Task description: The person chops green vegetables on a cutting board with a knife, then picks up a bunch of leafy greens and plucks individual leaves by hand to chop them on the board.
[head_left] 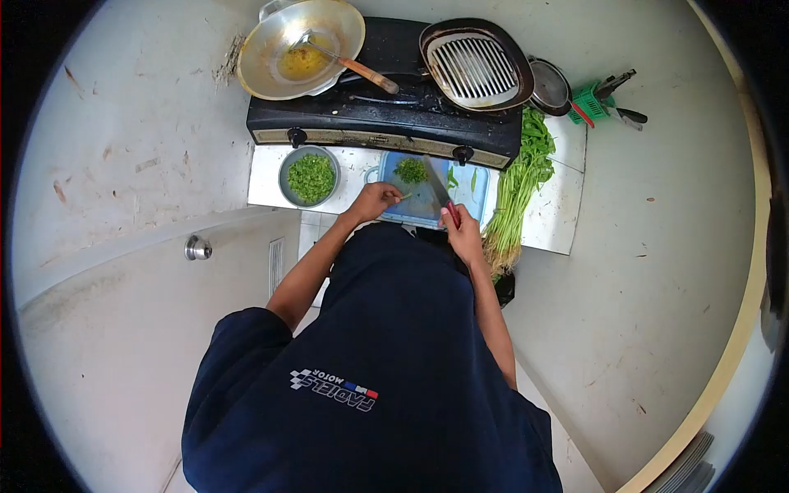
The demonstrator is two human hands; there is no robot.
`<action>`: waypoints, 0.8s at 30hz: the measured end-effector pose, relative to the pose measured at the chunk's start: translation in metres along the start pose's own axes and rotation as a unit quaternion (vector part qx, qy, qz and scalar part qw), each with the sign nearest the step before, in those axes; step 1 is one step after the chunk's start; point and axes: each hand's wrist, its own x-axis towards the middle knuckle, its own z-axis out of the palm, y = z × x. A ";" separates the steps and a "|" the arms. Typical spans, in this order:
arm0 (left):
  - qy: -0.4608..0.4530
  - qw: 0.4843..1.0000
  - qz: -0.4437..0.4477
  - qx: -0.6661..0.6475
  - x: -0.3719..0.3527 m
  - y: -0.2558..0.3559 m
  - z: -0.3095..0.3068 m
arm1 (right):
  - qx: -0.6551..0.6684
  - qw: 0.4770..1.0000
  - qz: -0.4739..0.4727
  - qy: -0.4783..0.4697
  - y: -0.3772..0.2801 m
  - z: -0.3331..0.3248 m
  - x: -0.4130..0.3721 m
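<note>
My right hand (464, 233) is wrapped round the red handle of a knife (439, 184), its blade pointing away from me over a blue cutting board (422, 215). At the board's left edge, my left hand (376, 202) pinches a short piece of green stem (405, 196). Finely chopped greens (411, 171) lie in a small heap left of the blade. A few loose green bits (452, 177) rest to its right. Further left stands a grey bowl (284, 182) filled with chopped greens (311, 178).
Behind the board is a black gas stove (374, 123) carrying a wok (256, 62) with a wooden-handled spatula (362, 72) and a ridged grill pan (474, 69). Leafy greens with roots (514, 193) lie at right. A lidded pan (549, 86) and green utensil basket (587, 103) are beyond.
</note>
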 end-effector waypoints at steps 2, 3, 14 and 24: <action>0.020 1.000 0.000 0.023 -0.004 -0.007 0.001 | -0.037 0.999 0.003 -0.038 0.015 0.008 -0.002; 0.028 0.999 -0.004 0.033 -0.005 -0.001 0.001 | -0.056 0.997 0.005 -0.057 0.023 0.013 -0.002; 0.078 0.979 0.076 0.170 -0.011 -0.011 0.020 | -0.216 0.974 -0.011 -0.063 0.041 0.044 -0.006; 0.096 0.972 0.117 0.178 -0.009 -0.015 0.022 | -0.210 0.977 -0.025 -0.034 0.053 0.056 -0.014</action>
